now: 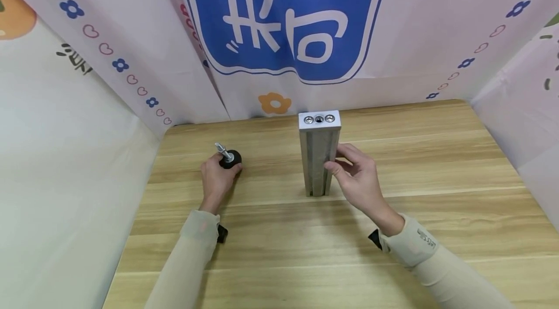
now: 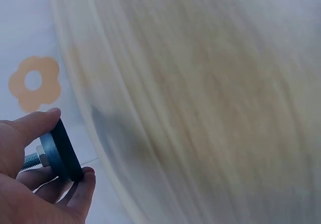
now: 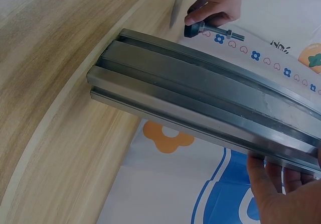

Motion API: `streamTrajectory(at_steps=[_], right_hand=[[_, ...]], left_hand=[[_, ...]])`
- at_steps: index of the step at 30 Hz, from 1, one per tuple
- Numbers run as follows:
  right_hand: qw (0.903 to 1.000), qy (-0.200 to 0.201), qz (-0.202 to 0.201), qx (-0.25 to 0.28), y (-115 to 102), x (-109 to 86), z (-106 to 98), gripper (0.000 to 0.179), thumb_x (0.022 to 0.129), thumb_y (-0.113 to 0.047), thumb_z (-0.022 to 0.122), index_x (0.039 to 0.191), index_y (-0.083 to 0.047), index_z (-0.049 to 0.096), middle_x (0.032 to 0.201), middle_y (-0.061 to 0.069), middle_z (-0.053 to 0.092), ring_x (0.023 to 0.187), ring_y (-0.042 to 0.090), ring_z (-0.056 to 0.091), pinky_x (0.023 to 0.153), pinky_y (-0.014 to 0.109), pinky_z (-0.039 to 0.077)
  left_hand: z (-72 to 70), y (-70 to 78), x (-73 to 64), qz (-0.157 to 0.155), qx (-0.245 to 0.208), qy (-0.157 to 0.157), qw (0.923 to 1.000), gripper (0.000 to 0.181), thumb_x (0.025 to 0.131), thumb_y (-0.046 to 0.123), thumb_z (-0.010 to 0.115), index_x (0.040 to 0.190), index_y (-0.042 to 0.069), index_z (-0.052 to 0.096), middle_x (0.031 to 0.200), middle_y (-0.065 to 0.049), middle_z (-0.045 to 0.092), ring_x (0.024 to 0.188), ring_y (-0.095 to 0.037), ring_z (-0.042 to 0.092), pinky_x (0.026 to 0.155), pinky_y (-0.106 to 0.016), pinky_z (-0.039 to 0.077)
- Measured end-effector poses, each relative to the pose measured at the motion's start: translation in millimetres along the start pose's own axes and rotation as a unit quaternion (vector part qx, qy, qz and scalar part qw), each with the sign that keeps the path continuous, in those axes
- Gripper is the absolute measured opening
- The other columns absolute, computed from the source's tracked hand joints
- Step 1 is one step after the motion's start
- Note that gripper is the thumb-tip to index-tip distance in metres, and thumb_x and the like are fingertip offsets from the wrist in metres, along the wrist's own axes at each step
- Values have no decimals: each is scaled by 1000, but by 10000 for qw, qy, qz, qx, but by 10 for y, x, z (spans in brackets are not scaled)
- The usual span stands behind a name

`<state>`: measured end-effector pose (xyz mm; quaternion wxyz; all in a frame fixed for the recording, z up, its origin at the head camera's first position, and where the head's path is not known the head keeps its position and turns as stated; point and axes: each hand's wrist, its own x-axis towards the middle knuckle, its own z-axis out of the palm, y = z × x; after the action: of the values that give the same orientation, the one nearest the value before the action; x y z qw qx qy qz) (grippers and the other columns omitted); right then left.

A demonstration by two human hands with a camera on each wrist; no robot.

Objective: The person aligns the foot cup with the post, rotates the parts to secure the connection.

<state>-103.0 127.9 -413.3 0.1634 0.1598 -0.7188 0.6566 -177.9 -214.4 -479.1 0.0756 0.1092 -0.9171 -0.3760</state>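
Observation:
At the left of the head view my left hand grips a levelling foot by its round black base, its threaded stud pointing up. In the left wrist view, thumb and fingers curl round the rim of that base, with a nut on the stud behind it. My right hand holds the right side of a grooved aluminium profile, thumb in front and fingers behind. The profile is upright, its lower end at the tabletop. A flat end plate with two bolts and a middle hole caps its top.
The wood-grain table stretches under both hands. A white printed cloth with a blue panel hangs along the back edge, and more cloth hangs at the left. A black strap piece shows at the left cuff.

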Motion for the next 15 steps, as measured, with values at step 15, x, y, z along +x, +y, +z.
streamTrajectory(at_steps=[15], right_hand=[[10000,-50,-17,7,-11,2,-4,36,90,11,73,126,9,70,117,-13,71,107,7,71,91,24,63]], left_hand=[[-121,42,-80,198,-369,254,9988,37,87,17,85,114,-5,73,124,-26,74,118,-41,71,99,-53,61]])
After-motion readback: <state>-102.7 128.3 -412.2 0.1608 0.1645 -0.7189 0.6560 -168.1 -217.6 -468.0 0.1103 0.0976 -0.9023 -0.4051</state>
